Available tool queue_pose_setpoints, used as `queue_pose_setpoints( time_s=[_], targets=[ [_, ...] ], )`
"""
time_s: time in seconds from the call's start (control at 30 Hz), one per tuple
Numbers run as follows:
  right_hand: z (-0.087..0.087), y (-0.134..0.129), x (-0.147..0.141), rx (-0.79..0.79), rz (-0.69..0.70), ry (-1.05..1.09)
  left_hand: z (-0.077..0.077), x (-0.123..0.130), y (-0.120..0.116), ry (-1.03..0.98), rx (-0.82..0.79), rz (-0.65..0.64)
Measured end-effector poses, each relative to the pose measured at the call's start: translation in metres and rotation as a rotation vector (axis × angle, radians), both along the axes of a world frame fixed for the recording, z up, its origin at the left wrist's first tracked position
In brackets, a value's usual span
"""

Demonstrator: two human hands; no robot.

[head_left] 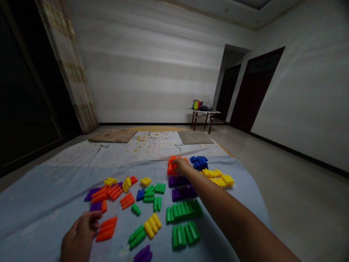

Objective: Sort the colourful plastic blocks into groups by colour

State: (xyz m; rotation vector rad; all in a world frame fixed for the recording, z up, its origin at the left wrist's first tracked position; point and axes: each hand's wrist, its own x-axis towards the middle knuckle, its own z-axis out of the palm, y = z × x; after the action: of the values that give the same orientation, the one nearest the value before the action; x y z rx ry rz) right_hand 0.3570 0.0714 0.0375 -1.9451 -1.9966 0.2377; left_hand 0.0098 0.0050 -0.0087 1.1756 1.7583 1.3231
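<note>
My right hand (181, 166) reaches to the orange pieces (171, 168) at the back of the sorted rows; its fingers are bent against them, and what they grip is too small to tell. Purple (178, 193), green (184, 211), yellow (218, 178) and blue pieces (199, 162) lie grouped around my right forearm. At the lower left, my left hand (83, 233) is beside an orange piece (107, 229), its fingers curled near the piece's edge; whether it holds anything is unclear. Mixed loose pieces (127, 200) are spread between the hands.
A blue sheet (65, 182) covers the surface, with a flowered part (152, 145) behind it. Two mats (113, 136) lie at its far edge. A small table (204, 110) with a colourful bag stands by the far wall. A curtain (68, 65) hangs at left.
</note>
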Motion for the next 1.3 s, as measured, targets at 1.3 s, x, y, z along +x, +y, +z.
queue_pose_setpoints(
  time_s=[1.3],
  targets=[
    [-0.029,-0.022,-0.172,-0.008,0.568,-0.082,-0.019,-0.001,0.005,-0.14,0.09,-0.042]
  ],
)
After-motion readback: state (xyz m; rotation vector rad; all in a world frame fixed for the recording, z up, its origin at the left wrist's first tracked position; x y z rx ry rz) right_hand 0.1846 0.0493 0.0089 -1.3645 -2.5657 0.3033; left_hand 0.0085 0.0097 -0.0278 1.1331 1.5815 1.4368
